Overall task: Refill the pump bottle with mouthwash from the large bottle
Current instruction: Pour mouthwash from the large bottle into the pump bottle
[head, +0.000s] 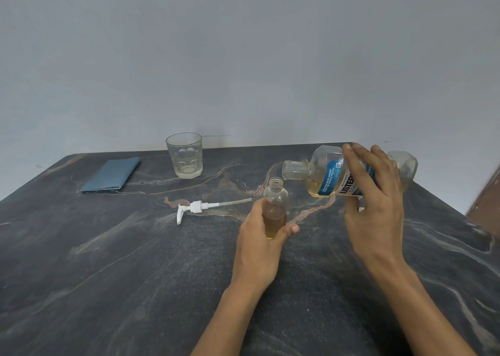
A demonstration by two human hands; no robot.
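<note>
**Large bottle tipped over the open pump bottle**

The left hand [262, 229] reached forward from a bare forearm and curled its fingers and thumb round the small clear plastic pump bottle [275, 209], which stood upright on the dark veined stone table [108, 274] with its neck uncapped and amber liquid filling roughly its lower half. The right hand [374, 206] came in from the right, wrist raised, fingers wrapped over the top of the large clear mouthwash bottle with the blue and white label [330, 177] and the thumb underneath. That bottle lay nearly level in the air, its open mouth pointing left and hanging just above and to the right of the small bottle's neck; yellowish liquid pooled along its lower side. The white pump head with its long dip tube [201, 208] lay on its side to the left of the pump bottle. Farther back stood a clear faceted drinking glass [184, 155] and, left of it, a folded blue cloth [112, 175].
</note>
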